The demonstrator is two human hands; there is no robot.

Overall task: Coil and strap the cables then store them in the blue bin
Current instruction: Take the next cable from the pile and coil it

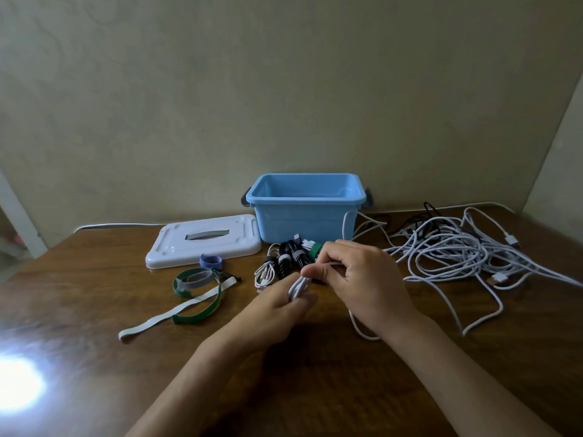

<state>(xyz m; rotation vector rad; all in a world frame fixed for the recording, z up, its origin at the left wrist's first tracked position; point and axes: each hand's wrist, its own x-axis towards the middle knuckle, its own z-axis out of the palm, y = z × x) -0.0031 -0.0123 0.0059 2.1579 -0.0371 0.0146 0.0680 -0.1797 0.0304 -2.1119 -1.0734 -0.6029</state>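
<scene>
My left hand (277, 302) grips a small bundle of white cable (299, 287) above the middle of the wooden table. My right hand (359, 279) pinches the same cable just to the right; a loop of it hangs below my right wrist. Behind my hands lie several strapped coils (284, 263), black and white, one with a green strap. The open blue bin (303, 212) stands at the back against the wall. A tangled heap of white and black cables (454, 250) spreads over the right side. Loose straps (197, 290), green, grey, white and blue, lie to the left.
The bin's white lid (202, 241) lies flat left of the bin. A white cable (107, 227) runs along the wall behind it. The table (94, 357) shows a bright glare spot at the near left. Walls close in at the back and right.
</scene>
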